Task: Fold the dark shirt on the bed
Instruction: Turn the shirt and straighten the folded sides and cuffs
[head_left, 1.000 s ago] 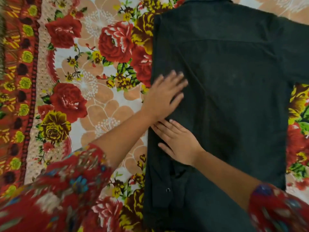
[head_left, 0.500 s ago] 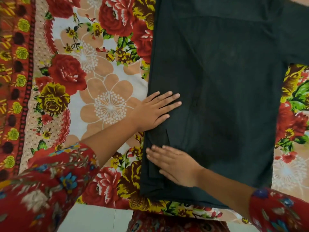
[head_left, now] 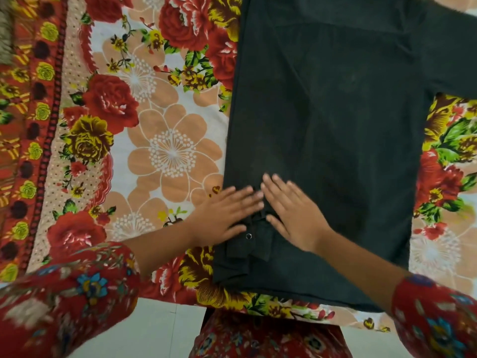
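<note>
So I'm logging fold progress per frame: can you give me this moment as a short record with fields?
garment: dark shirt, lying flat on the floral bedsheet
left side: already folded inward, straight edge
right sleeve: still spread out
left hand: flat, palm down, on the folded edge near the hem
right hand: flat on the shirt, beside the left
held: nothing gripped
detail: a snap button shows between the hands

Floral bedsheet (head_left: 165, 151), pale tiled floor (head_left: 160, 332)
</note>
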